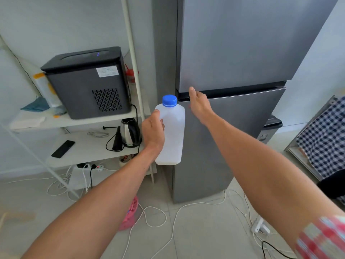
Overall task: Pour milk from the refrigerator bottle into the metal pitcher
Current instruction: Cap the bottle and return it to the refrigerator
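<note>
Two bare arms reach forward toward a grey refrigerator point(233, 53), both doors closed. Far left, a white shelf unit point(78, 121): upper shelf carries a black boxy appliance point(87, 81) with a vented side and a small blue light on top; lower shelf holds a dark phone point(63, 148) lying flat and a steel electric kettle point(130, 132), cord looped beside it. Below, a power strip point(93, 167) and loose white cables point(158, 217) trail over the tiled floor; a pink basket point(130, 214) stands near the left forearm. Left hand point(153, 131) clasps the milk bottle point(172, 133) from its left side, thumb up near the shoulder, fingers curled around the handle edge; grip firm, bottle carried upright in the air, clear of shelf and floor, just in front of the refrigerator's left edge. Bottle is translucent white with a blue cap point(169, 100) screwed on. Right hand point(198, 104) is loosely spread, holding nothing, fingertips at the dark seam between upper and lower doors; actual contact with the door cannot be told. Far right, a blue checked cloth point(324, 135) hangs over a frame. Metal pitcher not in view.
</note>
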`<state>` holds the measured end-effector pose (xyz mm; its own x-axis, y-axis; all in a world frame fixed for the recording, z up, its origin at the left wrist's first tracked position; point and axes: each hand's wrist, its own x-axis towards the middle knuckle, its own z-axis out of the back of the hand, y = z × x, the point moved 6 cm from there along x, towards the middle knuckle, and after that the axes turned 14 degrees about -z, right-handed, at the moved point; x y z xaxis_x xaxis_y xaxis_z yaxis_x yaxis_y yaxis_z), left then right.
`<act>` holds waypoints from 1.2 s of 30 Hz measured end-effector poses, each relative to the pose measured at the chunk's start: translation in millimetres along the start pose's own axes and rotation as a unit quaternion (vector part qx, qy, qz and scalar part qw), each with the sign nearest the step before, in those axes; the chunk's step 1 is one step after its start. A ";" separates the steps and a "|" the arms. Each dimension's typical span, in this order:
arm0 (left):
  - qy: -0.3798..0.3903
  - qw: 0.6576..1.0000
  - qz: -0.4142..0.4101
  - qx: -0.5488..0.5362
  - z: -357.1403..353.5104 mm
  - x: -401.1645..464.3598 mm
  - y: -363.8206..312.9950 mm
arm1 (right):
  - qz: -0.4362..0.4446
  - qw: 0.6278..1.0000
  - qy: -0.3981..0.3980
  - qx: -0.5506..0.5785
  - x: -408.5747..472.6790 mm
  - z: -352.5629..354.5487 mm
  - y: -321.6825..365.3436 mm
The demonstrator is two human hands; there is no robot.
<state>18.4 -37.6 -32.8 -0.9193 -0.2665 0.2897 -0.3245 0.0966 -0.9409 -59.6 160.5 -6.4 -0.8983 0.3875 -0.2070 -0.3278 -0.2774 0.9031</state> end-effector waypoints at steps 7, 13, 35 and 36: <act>-0.008 1.000 -0.010 -0.002 2.8 9.4 4.6 | -0.032 0.996 -0.019 -0.085 33.2 -9.7 5.9; -0.020 1.000 0.004 -0.002 8.7 9.2 12.6 | -0.028 0.986 -0.032 -0.159 36.0 -3.2 6.3; 0.047 0.999 0.012 -0.015 22.2 -14.5 11.9 | -0.104 0.948 -0.221 -0.202 -53.9 56.1 -21.6; 0.055 0.998 0.019 -0.017 20.9 -17.0 13.3 | -0.114 0.946 -0.234 -0.196 -62.5 67.1 -27.3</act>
<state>34.4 -51.8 -53.9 -0.9496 -0.1547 0.2727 -0.2940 0.1372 -0.9459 25.2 202.9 7.1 -0.5940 0.7972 -0.1078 -0.6626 -0.4088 0.6276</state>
